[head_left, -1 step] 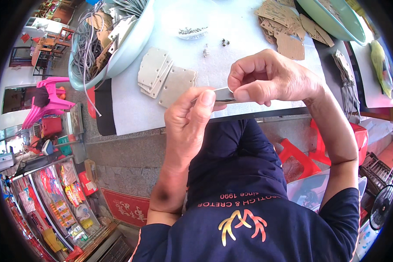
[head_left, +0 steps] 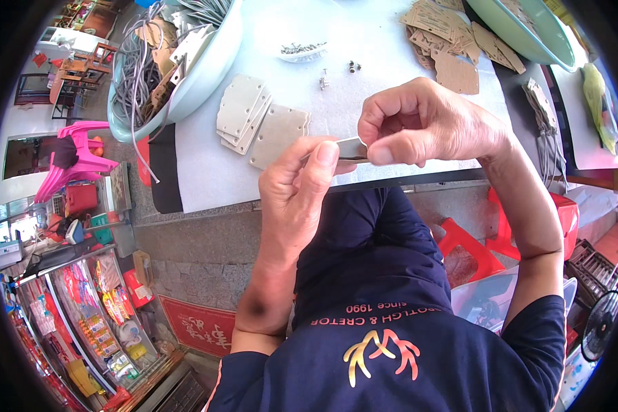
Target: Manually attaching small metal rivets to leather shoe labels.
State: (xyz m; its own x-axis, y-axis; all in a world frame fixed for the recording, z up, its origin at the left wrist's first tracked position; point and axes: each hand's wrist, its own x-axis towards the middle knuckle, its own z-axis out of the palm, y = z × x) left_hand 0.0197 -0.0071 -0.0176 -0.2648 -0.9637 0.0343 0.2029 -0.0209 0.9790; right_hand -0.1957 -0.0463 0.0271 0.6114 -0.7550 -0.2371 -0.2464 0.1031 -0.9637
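Along the table's [head_left: 209, 175] near edge, a thin plate [head_left: 351, 149] is held lengthwise. Its ends are pinched by left hand [head_left: 296, 180] and right hand [head_left: 438, 125].

Open table [head_left: 391, 48] is running between the loose screws [head_left: 352, 65] and far-right brown sheets [head_left: 458, 74]; plates [head_left: 279, 130] (fanned) are blocking the left.

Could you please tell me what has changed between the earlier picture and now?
Nothing has visibly moved, been taken hold of or let go. The left hand still pinches the thin piece, and the right hand remains at its other end. The pale plates, the small dish and the cable-filled basin stay as they were.
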